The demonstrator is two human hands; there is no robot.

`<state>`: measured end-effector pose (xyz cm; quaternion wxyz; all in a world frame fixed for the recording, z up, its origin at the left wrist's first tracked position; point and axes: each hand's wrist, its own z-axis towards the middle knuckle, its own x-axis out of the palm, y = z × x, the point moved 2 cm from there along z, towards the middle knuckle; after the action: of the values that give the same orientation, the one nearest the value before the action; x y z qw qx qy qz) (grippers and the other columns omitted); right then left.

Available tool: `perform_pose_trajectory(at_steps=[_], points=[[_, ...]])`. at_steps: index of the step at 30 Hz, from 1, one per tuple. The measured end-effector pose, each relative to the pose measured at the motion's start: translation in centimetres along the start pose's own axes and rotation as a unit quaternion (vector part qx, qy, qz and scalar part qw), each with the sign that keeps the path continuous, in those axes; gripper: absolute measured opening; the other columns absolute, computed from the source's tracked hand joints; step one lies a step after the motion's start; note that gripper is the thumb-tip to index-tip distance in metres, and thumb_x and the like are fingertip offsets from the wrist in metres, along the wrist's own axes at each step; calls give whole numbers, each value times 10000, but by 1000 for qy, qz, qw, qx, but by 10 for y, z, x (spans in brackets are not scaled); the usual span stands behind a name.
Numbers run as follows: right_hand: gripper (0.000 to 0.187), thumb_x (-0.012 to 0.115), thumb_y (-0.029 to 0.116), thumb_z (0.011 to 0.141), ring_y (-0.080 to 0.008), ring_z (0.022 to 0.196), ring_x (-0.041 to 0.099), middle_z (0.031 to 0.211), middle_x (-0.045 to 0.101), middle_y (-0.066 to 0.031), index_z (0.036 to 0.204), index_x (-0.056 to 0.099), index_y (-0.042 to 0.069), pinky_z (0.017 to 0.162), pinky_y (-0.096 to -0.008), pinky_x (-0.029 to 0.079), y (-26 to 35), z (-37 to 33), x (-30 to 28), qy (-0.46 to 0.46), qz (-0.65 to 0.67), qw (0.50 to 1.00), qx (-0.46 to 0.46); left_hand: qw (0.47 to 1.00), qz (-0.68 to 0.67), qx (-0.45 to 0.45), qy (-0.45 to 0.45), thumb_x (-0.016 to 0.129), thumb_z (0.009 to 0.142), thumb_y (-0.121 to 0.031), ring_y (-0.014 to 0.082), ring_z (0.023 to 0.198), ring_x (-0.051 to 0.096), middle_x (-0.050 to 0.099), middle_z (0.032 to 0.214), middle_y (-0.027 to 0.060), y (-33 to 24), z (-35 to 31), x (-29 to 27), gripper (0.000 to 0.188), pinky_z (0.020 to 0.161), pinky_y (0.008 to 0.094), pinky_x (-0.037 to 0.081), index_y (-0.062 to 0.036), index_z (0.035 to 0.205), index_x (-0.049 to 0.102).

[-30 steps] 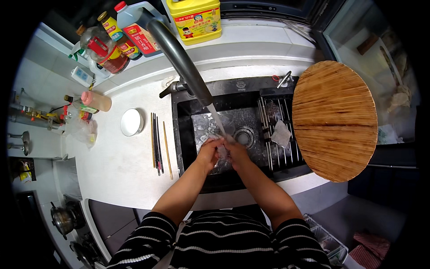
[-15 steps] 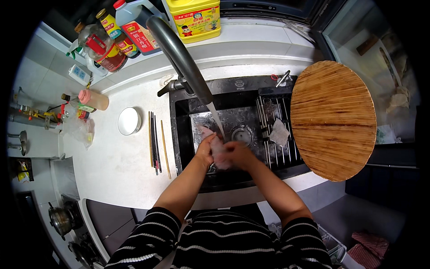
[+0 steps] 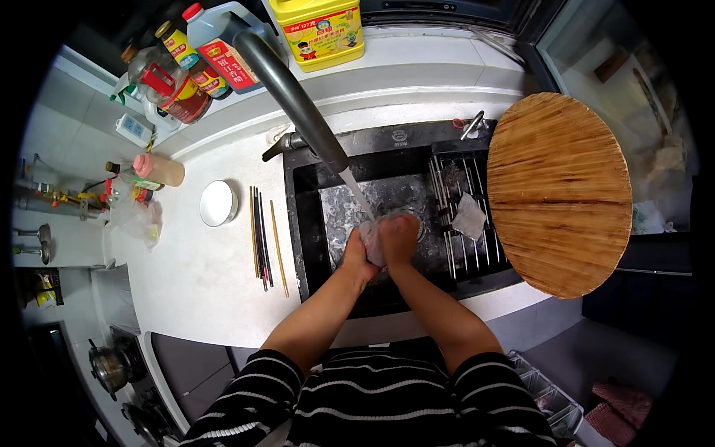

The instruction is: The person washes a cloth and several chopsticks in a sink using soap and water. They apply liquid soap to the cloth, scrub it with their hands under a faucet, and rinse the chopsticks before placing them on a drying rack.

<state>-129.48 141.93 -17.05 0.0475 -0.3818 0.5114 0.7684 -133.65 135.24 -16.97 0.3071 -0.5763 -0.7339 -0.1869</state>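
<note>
One black sink [image 3: 380,139], partly hidden by a round board [image 3: 558,195], holds a rack [image 3: 438,205]. Above, the view's top edge cuts off a yellow jug [image 3: 322,36]; a pink-capped bottle [image 3: 165,170] contains tan liquid. Under running water [image 3: 357,192] over the sink, the left hand [image 3: 358,258] grips a half-hidden pale thing [image 3: 372,243], hard to identify; the right hand [image 3: 399,237] touches it, its hold impossible to tell. A grey cloth [image 3: 469,217] lies on the rack.

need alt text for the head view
A bare left hand and right hand hold a pale cloth under water from a curved grey metal faucet, over a rectangular black sink. A rounded brown wooden board lies to the right.
</note>
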Motion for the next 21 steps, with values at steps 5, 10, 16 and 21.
perform_pose_trajectory(at_steps=[5, 10, 16, 21], points=[[131, 586, 142, 712, -325, 813, 511, 856, 527, -148, 731, 547, 18, 733, -422, 414, 6, 5, -5, 35, 51, 998, 31, 950, -46, -100, 292, 471, 852, -377, 239, 859, 594, 621, 930, 86, -17, -3, -23, 312, 765, 362, 487, -110, 965, 585], [139, 580, 145, 711, -325, 768, 509, 788, 526, -152, 676, 518, 25, 690, -409, 412, 24, 3, -11, 28, 90, 995, -39, 999, 2, -32, 40, 457, 868, -389, 249, 860, 587, 610, 941, 108, -8, -2, -4, 334, 770, 360, 485, -94, 971, 577], [209, 567, 198, 734, -353, 693, 504, 731, 527, -164, 626, 510, 28, 629, -443, 396, 13, -1, 5, 38, 2, 995, -93, 998, 32, -46, 38, 432, 886, -377, 249, 883, 578, 612, 966, 84, -10, -6, 5, 319, 791, 388, 471, -105, 957, 582], [207, 554, 214, 723, -359, 665, 503, 679, 522, -160, 607, 543, 42, 620, -453, 399, 44, -2, -10, 33, -59, 993, -98, 998, 26, -44, 44, 476, 853, -362, 238, 885, 578, 617, 971, 69, -17, -2, 3, 289, 791, 378, 470, -115, 948, 591]])
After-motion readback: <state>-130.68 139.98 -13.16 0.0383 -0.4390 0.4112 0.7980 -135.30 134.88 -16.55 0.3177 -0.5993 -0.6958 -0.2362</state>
